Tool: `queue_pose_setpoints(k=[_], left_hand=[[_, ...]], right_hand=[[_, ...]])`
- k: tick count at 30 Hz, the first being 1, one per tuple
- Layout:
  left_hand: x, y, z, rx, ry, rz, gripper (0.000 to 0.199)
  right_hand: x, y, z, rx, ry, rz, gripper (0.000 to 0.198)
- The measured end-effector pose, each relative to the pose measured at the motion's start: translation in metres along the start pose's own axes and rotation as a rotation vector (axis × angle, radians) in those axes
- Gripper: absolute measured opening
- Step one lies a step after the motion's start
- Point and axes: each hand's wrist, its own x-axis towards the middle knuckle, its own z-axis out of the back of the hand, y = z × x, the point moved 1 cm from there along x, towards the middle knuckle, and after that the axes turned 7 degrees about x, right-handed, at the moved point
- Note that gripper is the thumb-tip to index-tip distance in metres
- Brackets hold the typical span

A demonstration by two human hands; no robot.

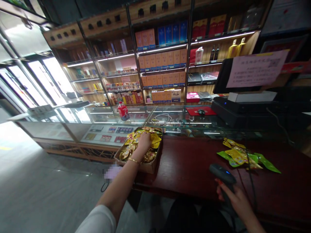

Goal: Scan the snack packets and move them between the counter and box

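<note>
My left hand (144, 142) reaches down into an open cardboard box (148, 167) at the near left end of the counter. It rests among shiny yellow and gold snack packets (155, 140); its fingers point away from me and are hidden, so I cannot tell what they hold. My right hand (233, 194) is wrapped around the handle of a dark barcode scanner (223, 173) with a small blue light, held over the counter's front edge. Beyond the scanner, several yellow and green packets (236, 157) lie loose in a pile.
The dark red wooden counter (184, 165) meets glass display cases (107, 129). A red-labelled bottle (123, 111) stands on the glass. A monitor (222, 76), a mouse (201, 112) on a red pad and a white cable (161, 122) are nearby. Stocked shelves line the back.
</note>
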Motion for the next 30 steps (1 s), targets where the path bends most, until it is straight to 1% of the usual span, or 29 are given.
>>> queue_pose_setpoints(k=[1,2,3,4,5,6,7,8,11,13,15,19,23,26,30], left_hand=[[-0.008,-0.001,-0.001,-0.077,-0.022,0.026,0.028],[-0.018,-0.005,-0.006,-0.22,-0.032,0.047,0.028],[-0.03,-0.012,-0.013,-0.423,-0.033,0.066,0.03],[-0.043,-0.021,-0.024,-0.687,-0.009,0.082,0.032],[-0.057,-0.032,-0.037,-0.941,0.036,0.1,0.034],[-0.072,-0.045,-0.051,-1.132,0.08,0.136,0.036],[-0.087,-0.057,-0.066,-1.256,0.146,0.191,0.039],[-0.101,-0.069,-0.08,-1.331,0.21,0.24,0.042],[-0.131,-0.094,-0.112,-1.406,0.35,0.319,0.052],[-0.14,-0.1,-0.125,-1.422,0.398,0.321,0.058],[-0.142,-0.099,-0.133,-1.428,0.415,0.29,0.061],[-0.142,-0.092,-0.138,-1.418,0.394,0.225,0.064],[-0.144,-0.092,-0.14,-1.445,0.406,0.228,0.064],[-0.143,-0.094,-0.141,-1.478,0.43,0.239,0.065],[-0.144,-0.092,-0.14,-1.468,0.398,0.261,0.061]], right_hand=[[0.001,-0.001,-0.001,0.006,0.0,0.001,0.071],[0.001,-0.001,-0.002,0.009,0.005,-0.001,0.071],[0.001,0.0,-0.003,0.008,0.005,0.0,0.071],[0.0,0.001,-0.005,0.0,0.001,0.002,0.07],[-0.001,0.003,-0.008,-0.016,-0.008,0.006,0.069],[-0.003,0.004,-0.011,-0.043,-0.022,0.013,0.067],[-0.006,0.006,-0.014,-0.075,-0.037,0.022,0.065],[-0.011,0.008,-0.018,-0.112,-0.049,0.029,0.064],[-0.034,0.009,-0.031,-0.231,-0.02,0.035,0.057],[-0.055,0.008,-0.041,-0.317,0.032,0.047,0.051],[-0.075,0.008,-0.05,-0.396,0.091,0.061,0.045],[-0.101,0.015,-0.06,-0.493,0.197,0.055,0.041],[-0.108,0.023,-0.06,-0.587,0.266,0.088,0.042],[-0.11,0.027,-0.058,-0.618,0.28,0.1,0.045],[-0.104,0.03,-0.054,-0.565,0.25,0.077,0.044]])
